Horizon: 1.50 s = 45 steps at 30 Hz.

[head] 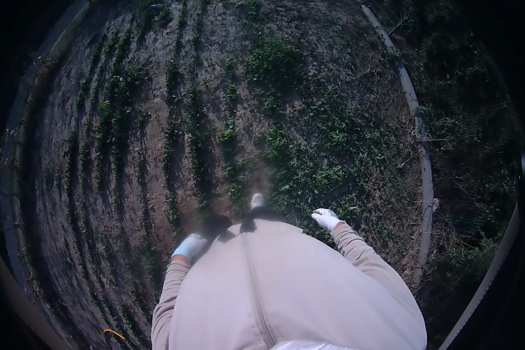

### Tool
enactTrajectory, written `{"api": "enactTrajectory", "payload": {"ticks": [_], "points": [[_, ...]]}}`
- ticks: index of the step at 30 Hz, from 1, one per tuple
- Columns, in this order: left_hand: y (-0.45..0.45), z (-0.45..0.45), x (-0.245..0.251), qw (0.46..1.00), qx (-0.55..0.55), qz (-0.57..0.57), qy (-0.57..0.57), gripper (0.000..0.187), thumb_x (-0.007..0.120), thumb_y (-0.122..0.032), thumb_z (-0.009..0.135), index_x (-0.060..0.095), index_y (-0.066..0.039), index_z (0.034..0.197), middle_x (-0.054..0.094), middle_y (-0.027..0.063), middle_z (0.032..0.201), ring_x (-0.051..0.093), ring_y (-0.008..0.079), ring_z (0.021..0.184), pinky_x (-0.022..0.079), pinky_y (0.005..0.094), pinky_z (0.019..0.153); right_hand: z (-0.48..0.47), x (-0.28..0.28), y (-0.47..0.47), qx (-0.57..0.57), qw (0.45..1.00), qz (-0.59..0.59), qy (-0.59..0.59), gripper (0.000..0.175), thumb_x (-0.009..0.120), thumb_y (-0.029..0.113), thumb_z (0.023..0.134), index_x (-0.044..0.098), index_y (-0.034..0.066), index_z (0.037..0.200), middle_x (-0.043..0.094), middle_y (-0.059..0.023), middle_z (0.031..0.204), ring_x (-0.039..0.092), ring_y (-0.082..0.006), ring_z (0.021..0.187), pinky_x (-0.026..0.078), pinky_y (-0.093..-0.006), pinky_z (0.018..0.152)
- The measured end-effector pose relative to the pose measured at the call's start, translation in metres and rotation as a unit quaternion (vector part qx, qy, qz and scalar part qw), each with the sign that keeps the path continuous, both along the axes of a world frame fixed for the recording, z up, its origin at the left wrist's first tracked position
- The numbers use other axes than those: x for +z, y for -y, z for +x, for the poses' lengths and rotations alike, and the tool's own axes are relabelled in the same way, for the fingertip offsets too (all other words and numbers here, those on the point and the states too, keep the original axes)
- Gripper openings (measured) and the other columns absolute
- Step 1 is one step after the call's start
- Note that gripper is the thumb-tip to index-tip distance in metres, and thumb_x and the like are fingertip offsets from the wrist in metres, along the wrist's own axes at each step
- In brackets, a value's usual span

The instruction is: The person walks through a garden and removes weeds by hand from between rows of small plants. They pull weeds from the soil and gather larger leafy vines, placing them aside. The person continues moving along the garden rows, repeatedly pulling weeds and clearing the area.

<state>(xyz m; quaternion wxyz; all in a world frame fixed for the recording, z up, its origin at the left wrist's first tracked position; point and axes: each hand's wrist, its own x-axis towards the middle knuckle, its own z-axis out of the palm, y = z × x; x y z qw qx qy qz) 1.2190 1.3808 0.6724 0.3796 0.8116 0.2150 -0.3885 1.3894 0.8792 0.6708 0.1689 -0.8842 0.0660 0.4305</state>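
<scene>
My left hand (pixel 190 246), in a whitish glove, hangs at the left side of my beige zipped jacket (pixel 262 280), its fingers partly out of sight. On the other side, my right hand (pixel 326 218) wears a white glove and is held out from the jacket, over low green plants. Its fingers look curled, and whether anything small lies in them cannot be made out. One light-coloured shoe (pixel 257 201) shows past the jacket's lower edge, on soil between plants.
Rows of green crop plants (pixel 197 144) run through brown soil on the left. Denser leafy growth (pixel 323 175) covers the ground at right, bounded by a long pale pole or pipe (pixel 425 175). A curved orange object (pixel 113 334) lies at lower left.
</scene>
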Motion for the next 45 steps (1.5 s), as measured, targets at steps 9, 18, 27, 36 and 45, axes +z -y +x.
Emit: {"api": "enactTrajectory", "payload": {"ticks": [9, 18, 27, 36, 45], "points": [[-0.031, 0.107, 0.009, 0.995, 0.048, -0.03, -0.078, 0.04, 0.056, -0.035, 0.088, 0.068, 0.0, 0.103, 0.07, 0.0194, 0.095, 0.066, 0.0288, 0.094, 0.048, 0.0353, 0.082, 0.161, 0.028, -0.105, 0.022, 0.984, 0.125, 0.127, 0.043, 0.057, 0.036, 0.091, 0.061, 0.0086, 0.124, 0.063, -0.0135, 0.123, 0.059, -0.0289, 0.116, 0.046, -0.0368, 0.097], [-0.1, 0.272, -0.017, 0.995, -0.092, -0.033, 0.031, 0.032, 0.063, -0.026, 0.089, 0.068, 0.005, 0.096, 0.071, 0.0076, 0.083, 0.064, 0.0142, 0.077, 0.051, 0.0331, 0.068, 0.227, 0.009, -0.171, 0.041, 0.996, 0.053, 0.06, 0.046, 0.054, 0.041, 0.089, 0.062, 0.0122, 0.124, 0.062, -0.0138, 0.124, 0.058, -0.0305, 0.115, 0.044, -0.04, 0.099], [-0.194, 0.42, -0.006, 0.99, -0.136, -0.036, -0.024, 0.028, 0.063, -0.025, 0.088, 0.07, 0.002, 0.093, 0.069, 0.0111, 0.087, 0.063, 0.0164, 0.081, 0.05, 0.0332, 0.073, 0.241, -0.032, -0.13, -0.278, 0.957, -0.08, -0.032, 0.039, 0.063, 0.032, 0.089, 0.065, 0.008, 0.12, 0.067, -0.0095, 0.118, 0.063, -0.0227, 0.108, 0.047, -0.0341, 0.094], [-0.198, 0.515, -0.016, 0.992, -0.097, -0.06, -0.059, 0.027, 0.063, -0.024, 0.088, 0.07, 0.001, 0.091, 0.069, 0.0103, 0.087, 0.063, 0.0165, 0.081, 0.05, 0.0336, 0.072, 0.323, -0.037, -0.172, -0.104, 0.974, 0.041, -0.198, 0.041, 0.055, 0.045, 0.089, 0.067, 0.0168, 0.116, 0.066, -0.0094, 0.119, 0.062, -0.0286, 0.11, 0.047, -0.0371, 0.093], [-0.183, 0.658, 0.0, 0.998, -0.027, -0.035, -0.033, 0.026, 0.063, -0.024, 0.088, 0.071, 0.001, 0.09, 0.069, 0.0096, 0.087, 0.063, 0.0167, 0.081, 0.05, 0.034, 0.07, 0.592, -0.03, -0.129, -0.21, 0.974, 0.049, 0.074, 0.039, 0.062, 0.032, 0.09, 0.064, 0.0071, 0.12, 0.067, -0.0112, 0.118, 0.062, -0.023, 0.11, 0.046, -0.0329, 0.096]]}}
